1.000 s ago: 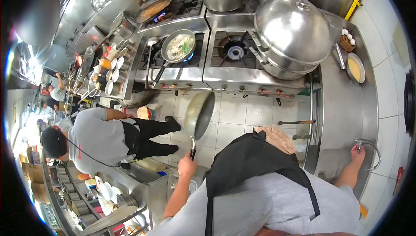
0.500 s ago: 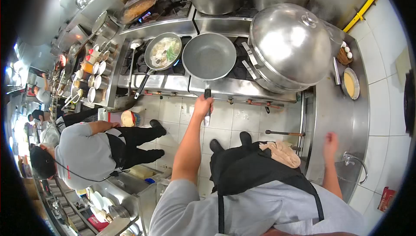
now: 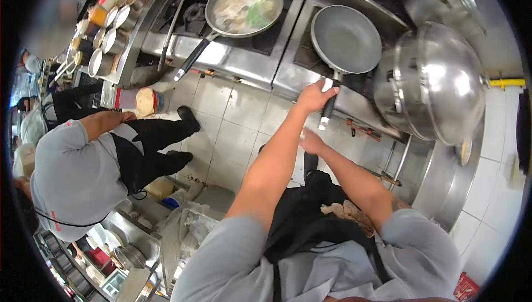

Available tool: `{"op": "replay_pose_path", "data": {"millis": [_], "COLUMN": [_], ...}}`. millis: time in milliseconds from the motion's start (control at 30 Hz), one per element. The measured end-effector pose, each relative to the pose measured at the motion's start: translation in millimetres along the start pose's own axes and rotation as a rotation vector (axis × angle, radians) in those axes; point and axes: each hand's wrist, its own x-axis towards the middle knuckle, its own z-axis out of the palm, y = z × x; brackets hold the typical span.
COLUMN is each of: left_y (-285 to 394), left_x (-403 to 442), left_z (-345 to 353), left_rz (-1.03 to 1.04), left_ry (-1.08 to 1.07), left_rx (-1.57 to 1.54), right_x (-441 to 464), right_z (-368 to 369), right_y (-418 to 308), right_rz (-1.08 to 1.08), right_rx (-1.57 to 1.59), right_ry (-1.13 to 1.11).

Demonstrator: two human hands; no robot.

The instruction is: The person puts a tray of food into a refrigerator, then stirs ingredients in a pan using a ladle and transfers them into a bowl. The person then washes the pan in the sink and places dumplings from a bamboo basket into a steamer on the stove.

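Observation:
My left hand (image 3: 317,97) is closed round the black handle of a grey frying pan (image 3: 346,39), whose inside shows no food. The pan sits over the right part of the stove. Below it, in front of my apron, my right hand (image 3: 312,141) hovers over the floor near the handle's end, its fingers blurred. On the burner to the left rests a second frying pan (image 3: 244,8) holding pale food in liquid with green strips; its handle points toward me. Beside that pan lies a long-handled ladle (image 3: 183,19).
A large lidded steel pot (image 3: 443,86) stands to the right of the stove. Several metal containers (image 3: 113,41) line the left counter. A co-worker (image 3: 83,163) in a grey shirt and black apron stands at left. A cloth (image 3: 350,216) hangs at my apron.
My view has turned, so the stove appears shifted and closer. My right hand has come from the sink counter toward my left hand. My left hand still grips the frying pan.

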Motion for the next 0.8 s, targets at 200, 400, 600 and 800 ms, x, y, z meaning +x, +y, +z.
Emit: {"op": "replay_pose_path", "data": {"millis": [200, 400, 600, 800], "left_y": [-90, -198, -166, -167], "left_x": [-232, -614, -762, -746], "left_z": [-126, -133, 55, 256], "left_rz": [-0.256, -1.199, -1.592, -1.216], "left_ry": [0.345, 0.541, 0.688, 0.248], "left_rx": [0.112, 0.319, 0.087, 0.024], "right_x": [199, 262, 288, 241], "right_z": [53, 68, 59, 43], "right_y": [14, 120, 159, 104], "right_rz": [0.544, 0.68, 0.448, 0.482], "right_rx": [0.516, 1.527, 1.581, 1.33], "right_ry": [0.74, 0.543, 0.23, 0.117]}}
